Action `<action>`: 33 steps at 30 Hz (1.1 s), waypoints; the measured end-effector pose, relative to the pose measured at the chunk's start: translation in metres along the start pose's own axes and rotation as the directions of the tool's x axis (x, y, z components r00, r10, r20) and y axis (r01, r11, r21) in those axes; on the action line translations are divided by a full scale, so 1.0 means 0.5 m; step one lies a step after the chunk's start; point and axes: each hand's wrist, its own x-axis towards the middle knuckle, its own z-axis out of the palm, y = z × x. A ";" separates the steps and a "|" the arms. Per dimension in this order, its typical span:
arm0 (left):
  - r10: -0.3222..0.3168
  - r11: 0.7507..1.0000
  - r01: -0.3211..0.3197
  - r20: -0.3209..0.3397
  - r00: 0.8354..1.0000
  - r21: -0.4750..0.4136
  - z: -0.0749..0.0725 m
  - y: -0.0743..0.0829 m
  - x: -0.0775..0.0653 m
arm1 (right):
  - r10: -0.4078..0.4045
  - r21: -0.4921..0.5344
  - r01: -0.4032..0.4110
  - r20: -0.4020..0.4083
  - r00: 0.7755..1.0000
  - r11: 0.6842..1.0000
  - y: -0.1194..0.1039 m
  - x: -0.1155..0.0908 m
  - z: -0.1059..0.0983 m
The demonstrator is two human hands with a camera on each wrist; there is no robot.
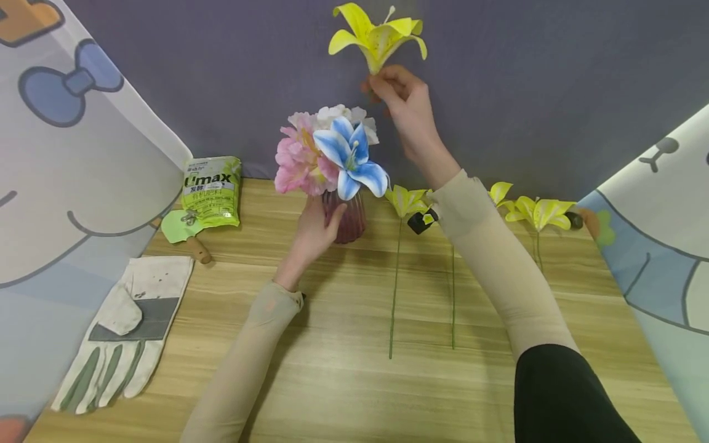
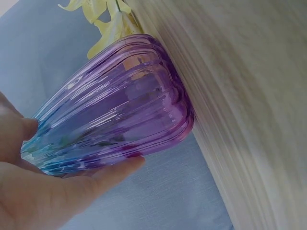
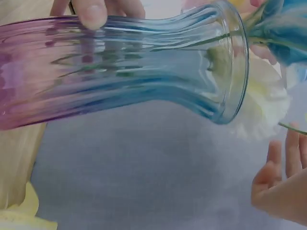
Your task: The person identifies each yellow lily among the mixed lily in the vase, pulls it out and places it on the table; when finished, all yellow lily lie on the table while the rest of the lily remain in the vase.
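A ribbed glass vase [image 1: 350,220], purple at the base and blue toward the neck, stands upright near the back of the table. My left hand [image 1: 312,231] grips its left side, thumb in front. Pink flowers [image 1: 301,157], a white flower [image 1: 365,126] and a blue lily [image 1: 354,169] fill its mouth, and their green stems show through the glass in the right wrist view. Above and right of the bouquet, my right hand [image 1: 408,104] pinches a yellow lily [image 1: 382,40] just under its bloom. Part of that lily's green stem [image 3: 295,128] shows in the right wrist view.
More yellow lilies [image 1: 540,212] lie at the back right, stems toward the front. A dark object [image 1: 420,223] lies among them. On the left are a green fertilizer bag [image 1: 221,200], a small trowel [image 1: 180,227] and a work glove [image 1: 130,326]. A grey backdrop [image 1: 232,74] rises behind.
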 end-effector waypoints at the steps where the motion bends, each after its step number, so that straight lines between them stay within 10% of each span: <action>1: -0.002 1.000 0.002 0.001 1.000 0.000 0.000 0.001 0.000 | -0.015 0.015 0.015 0.002 1.000 1.000 0.002 -0.004 -0.005; 26: 0.041 0.999 -0.041 -0.022 0.999 -0.023 -0.003 -0.002 -0.001 | -0.048 0.162 0.048 -0.005 0.999 0.986 0.098 -0.111 -0.009; 33: 0.022 1.000 -0.023 -0.026 0.999 -0.018 -0.003 -0.006 -0.002 | -0.186 0.161 0.202 -0.108 0.977 0.966 0.111 -0.115 0.001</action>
